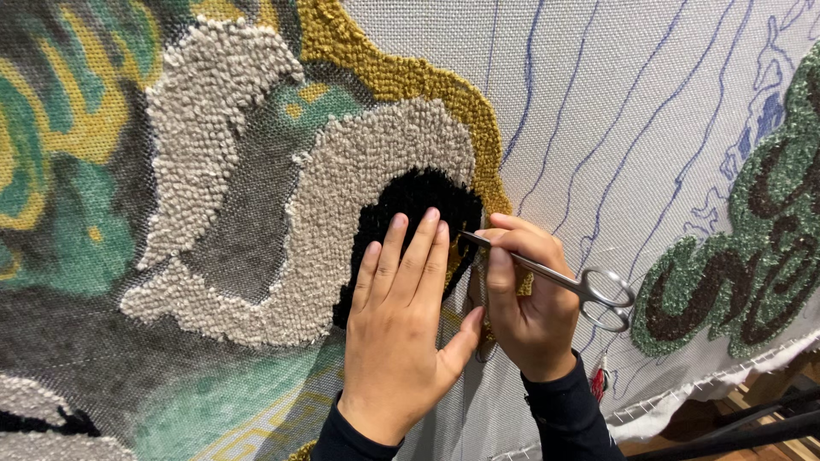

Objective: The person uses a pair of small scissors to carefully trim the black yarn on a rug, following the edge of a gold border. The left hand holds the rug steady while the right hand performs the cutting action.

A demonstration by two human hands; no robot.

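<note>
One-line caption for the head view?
Left hand flat on black tufted yarn; right hand holds scissors against it.

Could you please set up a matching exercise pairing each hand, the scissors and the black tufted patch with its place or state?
1. left hand
2. right hand
3. scissors
4. black tufted patch

a. ringed by beige loops
b. held like a pen
c. lying flat on the yarn
d. gripping the metal tool

Pairs: 1-c, 2-d, 3-b, 4-a
</note>
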